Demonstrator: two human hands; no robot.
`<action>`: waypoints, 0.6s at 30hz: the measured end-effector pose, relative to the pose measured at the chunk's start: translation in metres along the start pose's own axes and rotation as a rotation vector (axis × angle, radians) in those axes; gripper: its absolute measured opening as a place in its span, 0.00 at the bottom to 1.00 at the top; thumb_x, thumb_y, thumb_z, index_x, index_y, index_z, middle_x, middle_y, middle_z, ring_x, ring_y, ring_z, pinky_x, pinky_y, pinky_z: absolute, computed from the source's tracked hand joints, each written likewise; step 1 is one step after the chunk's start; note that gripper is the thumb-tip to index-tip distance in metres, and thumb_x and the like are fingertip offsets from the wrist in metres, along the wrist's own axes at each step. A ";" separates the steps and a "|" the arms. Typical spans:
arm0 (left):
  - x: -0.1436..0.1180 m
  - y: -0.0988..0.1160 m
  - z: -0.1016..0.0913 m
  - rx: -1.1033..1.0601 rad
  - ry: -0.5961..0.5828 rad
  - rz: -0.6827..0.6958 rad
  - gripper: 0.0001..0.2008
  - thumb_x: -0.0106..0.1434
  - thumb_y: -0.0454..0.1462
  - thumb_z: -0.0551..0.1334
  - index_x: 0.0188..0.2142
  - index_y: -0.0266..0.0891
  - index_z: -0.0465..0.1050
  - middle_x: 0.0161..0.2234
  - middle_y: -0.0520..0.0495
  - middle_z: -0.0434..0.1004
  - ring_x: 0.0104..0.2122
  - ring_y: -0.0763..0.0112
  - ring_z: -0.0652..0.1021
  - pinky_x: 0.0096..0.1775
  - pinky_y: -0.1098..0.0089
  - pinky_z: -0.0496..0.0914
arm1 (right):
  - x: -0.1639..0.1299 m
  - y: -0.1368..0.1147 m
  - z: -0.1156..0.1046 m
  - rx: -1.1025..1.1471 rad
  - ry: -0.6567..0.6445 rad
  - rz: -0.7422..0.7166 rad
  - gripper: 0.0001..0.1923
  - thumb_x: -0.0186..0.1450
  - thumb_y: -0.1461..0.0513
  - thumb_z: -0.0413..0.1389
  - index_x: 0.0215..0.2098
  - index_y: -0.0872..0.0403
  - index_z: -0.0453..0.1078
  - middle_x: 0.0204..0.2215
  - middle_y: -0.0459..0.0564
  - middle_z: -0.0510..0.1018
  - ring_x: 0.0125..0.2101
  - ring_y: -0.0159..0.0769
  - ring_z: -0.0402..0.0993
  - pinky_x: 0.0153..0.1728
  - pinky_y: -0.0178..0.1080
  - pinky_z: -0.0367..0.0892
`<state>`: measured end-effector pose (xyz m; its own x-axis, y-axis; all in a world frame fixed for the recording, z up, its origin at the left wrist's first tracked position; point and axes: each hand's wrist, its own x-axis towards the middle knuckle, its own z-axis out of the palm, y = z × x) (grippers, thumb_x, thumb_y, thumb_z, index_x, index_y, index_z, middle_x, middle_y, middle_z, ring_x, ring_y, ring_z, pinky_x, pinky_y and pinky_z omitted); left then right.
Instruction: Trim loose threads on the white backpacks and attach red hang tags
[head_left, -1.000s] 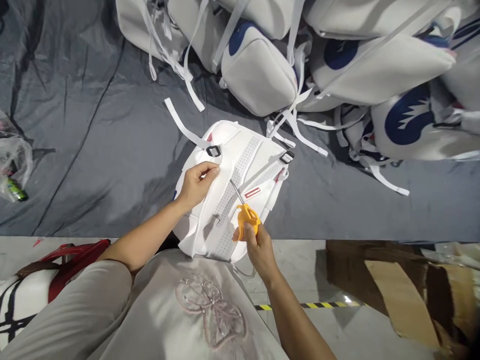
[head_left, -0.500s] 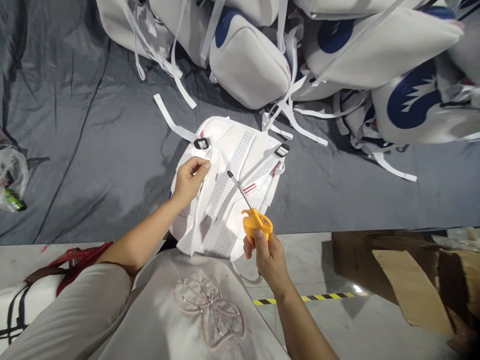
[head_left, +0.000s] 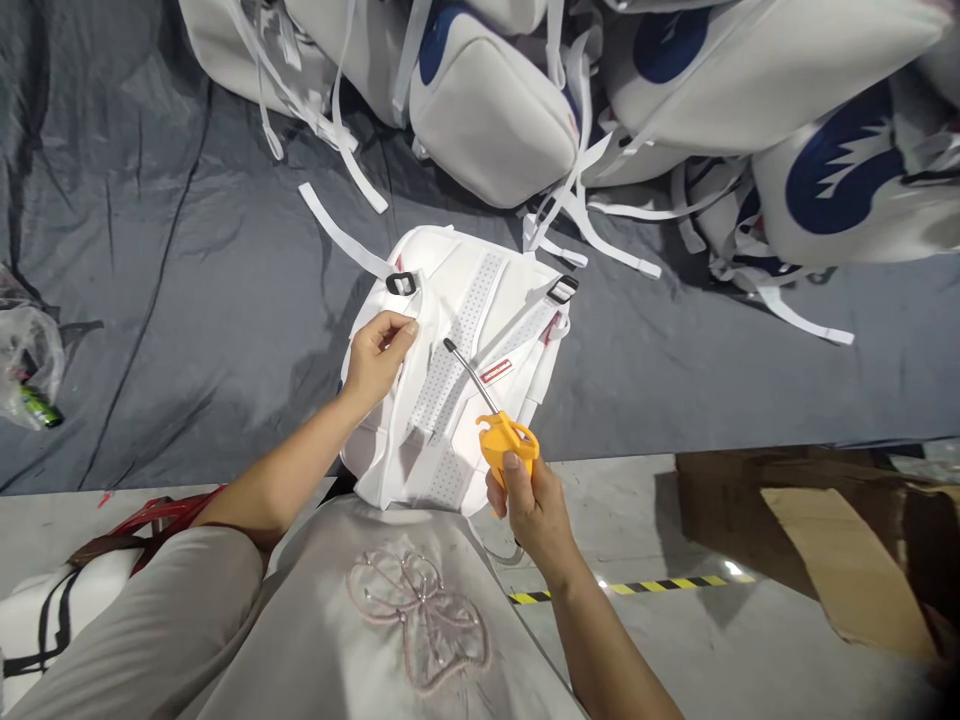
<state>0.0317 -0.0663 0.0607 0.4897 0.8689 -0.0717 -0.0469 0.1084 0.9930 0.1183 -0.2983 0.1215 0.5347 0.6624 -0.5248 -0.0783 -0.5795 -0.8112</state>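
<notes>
Head view: right hand [head_left: 529, 500] clamps orange air gun [head_left: 508, 445] over white backpack [head_left: 457, 370]; left hand [head_left: 377, 352] pinches its strap

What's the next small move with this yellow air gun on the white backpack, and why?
Probably lower the nozzle toward the mesh back panel. The right hand holds the air gun above the backpack, while the left hand steadies its shoulder strap.
</notes>
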 end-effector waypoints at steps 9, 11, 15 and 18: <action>0.001 0.001 0.001 -0.012 -0.013 0.004 0.12 0.61 0.45 0.67 0.29 0.39 0.73 0.23 0.55 0.65 0.24 0.78 0.64 0.29 0.74 0.59 | -0.001 0.000 0.003 0.034 0.014 0.011 0.32 0.68 0.38 0.47 0.49 0.57 0.68 0.16 0.37 0.60 0.15 0.27 0.54 0.16 0.32 0.58; 0.002 0.001 0.001 -0.039 -0.018 -0.021 0.14 0.59 0.47 0.68 0.29 0.39 0.73 0.22 0.55 0.65 0.24 0.78 0.63 0.28 0.74 0.59 | -0.001 0.001 0.001 0.020 0.015 -0.008 0.32 0.69 0.39 0.46 0.52 0.58 0.68 0.16 0.37 0.61 0.15 0.28 0.55 0.16 0.32 0.58; -0.002 0.004 0.002 -0.144 -0.015 -0.128 0.18 0.54 0.50 0.71 0.29 0.38 0.73 0.23 0.56 0.65 0.24 0.78 0.63 0.27 0.74 0.58 | -0.005 0.005 -0.005 -0.022 0.061 -0.151 0.32 0.72 0.42 0.44 0.59 0.57 0.66 0.21 0.44 0.72 0.24 0.36 0.71 0.29 0.39 0.71; -0.009 0.007 0.003 -0.207 -0.024 -0.189 0.19 0.51 0.50 0.72 0.29 0.38 0.73 0.24 0.55 0.66 0.25 0.78 0.64 0.28 0.75 0.59 | -0.009 0.011 -0.004 0.034 0.107 -0.184 0.30 0.72 0.42 0.45 0.54 0.56 0.70 0.31 0.52 0.80 0.36 0.43 0.78 0.42 0.46 0.74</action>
<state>0.0299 -0.0745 0.0690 0.5274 0.8123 -0.2490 -0.1288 0.3661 0.9216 0.1159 -0.3129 0.1183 0.6283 0.7004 -0.3386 0.0013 -0.4362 -0.8999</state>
